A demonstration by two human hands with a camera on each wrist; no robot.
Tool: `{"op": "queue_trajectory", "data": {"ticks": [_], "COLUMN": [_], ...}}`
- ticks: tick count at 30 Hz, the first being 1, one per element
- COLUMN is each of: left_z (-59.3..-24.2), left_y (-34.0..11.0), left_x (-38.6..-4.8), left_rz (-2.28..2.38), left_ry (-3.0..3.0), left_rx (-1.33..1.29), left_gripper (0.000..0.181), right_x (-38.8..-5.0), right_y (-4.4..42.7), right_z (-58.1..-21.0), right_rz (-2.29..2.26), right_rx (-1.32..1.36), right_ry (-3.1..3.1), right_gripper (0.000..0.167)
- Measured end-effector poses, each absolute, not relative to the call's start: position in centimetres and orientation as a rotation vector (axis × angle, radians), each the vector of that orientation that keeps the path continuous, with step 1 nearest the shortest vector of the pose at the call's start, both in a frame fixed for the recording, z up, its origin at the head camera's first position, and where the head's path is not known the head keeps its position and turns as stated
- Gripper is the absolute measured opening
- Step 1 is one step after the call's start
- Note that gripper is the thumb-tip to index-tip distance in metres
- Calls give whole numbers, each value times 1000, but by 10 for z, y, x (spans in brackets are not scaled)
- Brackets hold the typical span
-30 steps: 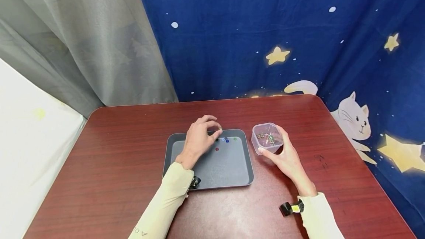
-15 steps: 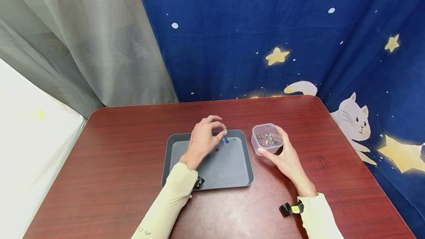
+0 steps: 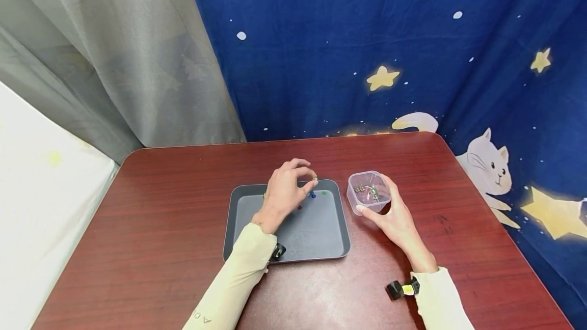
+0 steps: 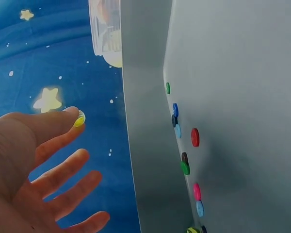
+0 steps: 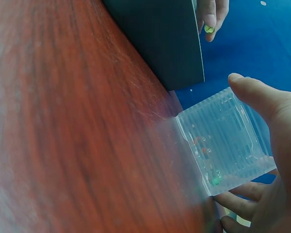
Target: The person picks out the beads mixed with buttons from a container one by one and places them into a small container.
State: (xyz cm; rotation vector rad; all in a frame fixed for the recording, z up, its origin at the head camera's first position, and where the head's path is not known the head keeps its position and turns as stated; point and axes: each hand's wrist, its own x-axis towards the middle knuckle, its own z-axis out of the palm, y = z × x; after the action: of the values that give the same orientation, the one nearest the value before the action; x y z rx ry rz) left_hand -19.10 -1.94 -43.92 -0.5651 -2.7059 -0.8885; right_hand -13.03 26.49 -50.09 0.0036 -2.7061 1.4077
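Note:
My left hand (image 3: 285,192) is above the far part of the grey tray (image 3: 312,238). In the left wrist view its thumb and forefinger pinch a small yellow-green translucent piece (image 4: 80,119), the other fingers spread. Several small round pieces lie in the tray, among them a red one (image 4: 195,137), a green one (image 4: 168,88) and a pink one (image 4: 197,191). My right hand (image 3: 398,218) grips a clear square container (image 3: 362,207) right of the tray, thumb on the near side. Inside the container are small pieces, one of them green (image 5: 216,177).
Both the tray and the container stand on a reddish-brown wooden table (image 3: 160,228). A blue curtain with stars (image 3: 321,55) and a grey curtain (image 3: 137,65) hang behind the table. A white surface (image 3: 41,192) is at the left.
My left hand has moved a little to the right across the far part of the tray, with the small piece between its fingertips. The right hand and the container have stayed in place.

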Motion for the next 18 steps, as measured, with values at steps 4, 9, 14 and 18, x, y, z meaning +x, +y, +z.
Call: {"op": "queue_trajectory", "data": {"ticks": [4, 9, 14, 18], "left_z": [-437, -435, -434, -433], "left_y": [-17, -14, -10, -8], "left_x": [-190, -190, -190, -189], "left_rz": [-894, -898, -889, -881], "left_ry": [-2706, -2697, -2695, -2711], "left_rx": [-561, -576, -594, -587], "left_gripper": [9, 9, 8, 8], "right_x": [-130, -131, -132, -131], "right_y": [265, 266, 266, 266], "right_z": [-500, -501, -501, -501], "right_rz": [1410, 1407, 1404, 1422], "right_rx": [9, 22, 39, 30], "right_ry": [-2697, -2685, -2676, -2683], "right_gripper": [105, 105, 105, 105]}}
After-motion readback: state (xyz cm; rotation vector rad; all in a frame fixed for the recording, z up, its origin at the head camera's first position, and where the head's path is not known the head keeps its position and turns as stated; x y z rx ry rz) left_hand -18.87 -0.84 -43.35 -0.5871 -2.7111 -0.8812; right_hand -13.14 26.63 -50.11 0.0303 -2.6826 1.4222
